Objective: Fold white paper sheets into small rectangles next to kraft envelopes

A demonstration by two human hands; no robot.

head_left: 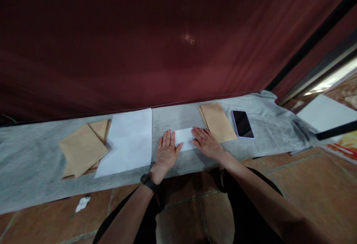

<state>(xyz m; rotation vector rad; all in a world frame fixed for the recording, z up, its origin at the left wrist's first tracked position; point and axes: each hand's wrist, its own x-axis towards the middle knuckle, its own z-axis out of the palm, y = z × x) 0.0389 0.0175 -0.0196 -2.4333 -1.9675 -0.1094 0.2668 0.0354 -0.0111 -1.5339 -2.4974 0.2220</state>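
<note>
A small folded white sheet of paper (pixel 184 137) lies flat on the grey cloth in front of me. My left hand (pixel 166 151) rests palm down at its left end, fingers stretched out and thumb on the paper. On its right end lies my right hand (pixel 206 143), also flat with the fingers extended. Just beyond the right hand are brown envelopes (pixel 219 119), stacked slightly askew. Left of my left hand is a large white sheet of paper (pixel 129 140), one or several sheets thick; I cannot tell which.
A phone (pixel 243 124) with a dark screen lies right of the envelopes. More brown envelopes (pixel 83 149) lie in a loose pile at left. Grey cloth (pixel 33 162) covers the narrow surface, against a dark red wall (pixel 156 50). A crumpled white scrap (pixel 83 203) is on the tiled floor.
</note>
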